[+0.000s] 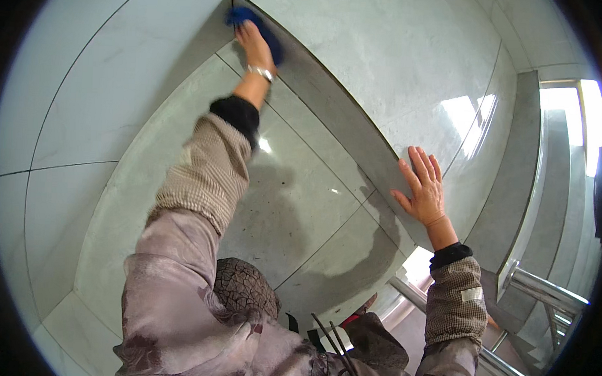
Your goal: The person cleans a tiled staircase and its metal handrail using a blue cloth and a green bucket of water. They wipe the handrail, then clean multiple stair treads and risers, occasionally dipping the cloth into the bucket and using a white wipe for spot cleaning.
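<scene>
My left hand (257, 50), with a silver-coloured band (261, 73) on its wrist, presses a blue cloth (272, 44) to the grey riser (328, 117) of a tiled step, close to the corner by the wall. The cloth is partly hidden beneath the hand and slightly blurred. Farther right, my right hand (424, 190) rests with spread fingers at the front edge of the glossy step tread (385, 61). It holds nothing. Both forearms wear checked oversleeves over patterned sleeves.
A pale tiled wall (91, 76) rises on the left. Below the riser lies a tiled landing (300, 198) with small dark specks and my covered knee (245, 285). Metal railing tubes (546, 291) stand at the lower right, beside more steps (510, 180).
</scene>
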Action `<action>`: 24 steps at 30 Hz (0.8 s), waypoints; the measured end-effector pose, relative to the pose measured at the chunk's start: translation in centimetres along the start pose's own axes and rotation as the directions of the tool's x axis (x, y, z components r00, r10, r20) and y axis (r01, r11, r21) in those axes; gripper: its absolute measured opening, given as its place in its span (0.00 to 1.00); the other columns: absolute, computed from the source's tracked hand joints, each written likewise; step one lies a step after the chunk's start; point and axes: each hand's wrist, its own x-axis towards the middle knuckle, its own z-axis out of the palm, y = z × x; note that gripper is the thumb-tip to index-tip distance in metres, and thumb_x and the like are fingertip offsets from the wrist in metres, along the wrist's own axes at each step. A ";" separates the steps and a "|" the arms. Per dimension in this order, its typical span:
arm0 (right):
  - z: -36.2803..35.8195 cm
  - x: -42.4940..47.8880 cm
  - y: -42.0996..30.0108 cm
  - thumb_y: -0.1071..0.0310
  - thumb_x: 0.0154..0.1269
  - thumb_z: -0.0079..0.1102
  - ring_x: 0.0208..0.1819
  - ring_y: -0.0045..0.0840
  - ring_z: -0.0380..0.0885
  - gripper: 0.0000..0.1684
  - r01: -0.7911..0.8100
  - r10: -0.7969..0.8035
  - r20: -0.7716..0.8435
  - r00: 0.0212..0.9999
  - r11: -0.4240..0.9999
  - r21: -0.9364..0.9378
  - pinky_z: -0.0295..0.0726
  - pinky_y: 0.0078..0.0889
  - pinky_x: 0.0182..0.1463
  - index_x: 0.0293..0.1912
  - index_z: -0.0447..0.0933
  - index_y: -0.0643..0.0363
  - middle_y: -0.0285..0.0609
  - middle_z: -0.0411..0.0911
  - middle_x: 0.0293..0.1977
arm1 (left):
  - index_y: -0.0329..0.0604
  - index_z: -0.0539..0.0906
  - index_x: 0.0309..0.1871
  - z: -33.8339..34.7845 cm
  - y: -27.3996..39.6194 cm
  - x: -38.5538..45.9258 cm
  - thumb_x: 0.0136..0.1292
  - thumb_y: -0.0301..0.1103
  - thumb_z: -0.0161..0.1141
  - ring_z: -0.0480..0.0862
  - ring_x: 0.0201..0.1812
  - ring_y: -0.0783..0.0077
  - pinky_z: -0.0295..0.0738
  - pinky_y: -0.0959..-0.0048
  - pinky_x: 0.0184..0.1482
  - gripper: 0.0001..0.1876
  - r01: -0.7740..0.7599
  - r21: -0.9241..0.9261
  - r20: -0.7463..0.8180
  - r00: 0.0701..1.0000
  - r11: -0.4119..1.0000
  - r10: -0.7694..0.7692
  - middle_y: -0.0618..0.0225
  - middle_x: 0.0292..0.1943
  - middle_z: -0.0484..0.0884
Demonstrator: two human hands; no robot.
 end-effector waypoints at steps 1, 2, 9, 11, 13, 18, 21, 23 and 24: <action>0.4 0.3 0.1 0.45 0.58 0.53 0.68 0.35 0.50 0.37 0.029 -0.028 -0.038 0.999 0.999 0.020 0.46 0.45 0.69 0.65 0.56 0.41 0.42 0.51 0.67 | 0.32 0.53 0.66 -1.2 0.0 3.7 0.68 0.53 0.29 0.48 0.68 0.49 0.38 0.61 0.69 0.34 -0.197 0.136 0.095 0.978 0.971 0.185 0.49 0.68 0.48; 1.0 0.4 0.5 0.44 0.58 0.52 0.68 0.35 0.50 0.37 0.047 -0.045 -0.063 0.997 0.998 0.039 0.46 0.45 0.69 0.65 0.56 0.42 0.42 0.51 0.67 | 0.33 0.53 0.65 -1.3 0.5 5.9 0.67 0.52 0.31 0.54 0.64 0.45 0.46 0.54 0.66 0.33 -0.057 0.003 0.011 0.998 0.998 0.057 0.46 0.66 0.49; -0.1 0.6 -0.1 0.40 0.61 0.45 0.68 0.33 0.50 0.35 0.043 -0.041 -0.038 0.998 0.998 0.038 0.47 0.45 0.69 0.65 0.56 0.40 0.38 0.52 0.66 | 0.41 0.57 0.66 -2.7 -6.4 -2.9 0.67 0.45 0.42 0.54 0.65 0.46 0.50 0.58 0.66 0.28 -0.305 0.452 0.035 0.945 0.838 0.325 0.49 0.66 0.53; 0.2 0.5 0.2 0.40 0.61 0.46 0.68 0.32 0.50 0.35 0.018 -0.017 -0.029 0.999 0.999 0.031 0.47 0.45 0.69 0.64 0.57 0.40 0.37 0.52 0.67 | 0.38 0.65 0.62 -4.2 -10.0 -9.0 0.64 0.42 0.47 0.57 0.64 0.47 0.50 0.62 0.66 0.25 -0.487 0.595 0.306 0.873 0.640 0.380 0.49 0.62 0.61; -0.1 -1.1 0.5 0.39 0.60 0.46 0.68 0.30 0.49 0.35 -0.029 0.029 0.003 1.000 1.000 0.004 0.48 0.44 0.69 0.64 0.57 0.39 0.37 0.51 0.67 | 0.40 0.73 0.54 -3.8 -6.2 -15.5 0.62 0.39 0.49 0.60 0.62 0.47 0.54 0.58 0.64 0.20 -0.622 0.656 0.669 0.741 0.428 0.052 0.49 0.58 0.66; 0.0 -0.6 0.5 0.39 0.60 0.46 0.68 0.31 0.51 0.35 0.000 0.001 -0.063 0.998 1.000 0.013 0.47 0.43 0.70 0.64 0.58 0.39 0.37 0.53 0.66 | 0.48 0.79 0.46 -3.0 -6.8 -26.4 0.56 0.38 0.54 0.64 0.58 0.46 0.57 0.52 0.59 0.15 -0.904 0.300 0.935 0.342 0.304 0.096 0.52 0.51 0.70; 0.6 -2.0 1.1 0.42 0.59 0.49 0.67 0.29 0.52 0.33 -0.016 0.022 -0.112 0.993 0.998 0.054 0.48 0.42 0.69 0.61 0.62 0.43 0.37 0.57 0.64 | 0.51 0.81 0.44 -0.2 -4.4 -33.0 0.52 0.39 0.58 0.63 0.60 0.50 0.56 0.53 0.61 0.15 -0.830 0.032 0.990 -0.048 0.556 -0.129 0.56 0.54 0.70; 0.2 -2.7 1.0 0.47 0.58 0.54 0.65 0.30 0.57 0.30 0.022 -0.014 -0.260 0.965 0.999 0.029 0.52 0.42 0.67 0.58 0.66 0.46 0.37 0.61 0.62 | 0.53 0.82 0.41 -0.1 -5.6 -37.1 0.50 0.39 0.59 0.64 0.60 0.53 0.57 0.54 0.61 0.13 -0.794 -0.062 0.983 -0.153 0.605 -0.100 0.60 0.54 0.71; 0.3 -3.7 1.0 0.50 0.57 0.56 0.63 0.30 0.59 0.29 0.028 -0.022 -0.321 0.947 0.999 0.015 0.54 0.41 0.66 0.57 0.68 0.47 0.38 0.63 0.60 | 0.53 0.82 0.39 -0.3 -6.5 -39.2 0.50 0.39 0.59 0.64 0.60 0.54 0.57 0.55 0.61 0.12 -0.762 -0.112 0.973 -0.213 0.638 -0.084 0.63 0.54 0.71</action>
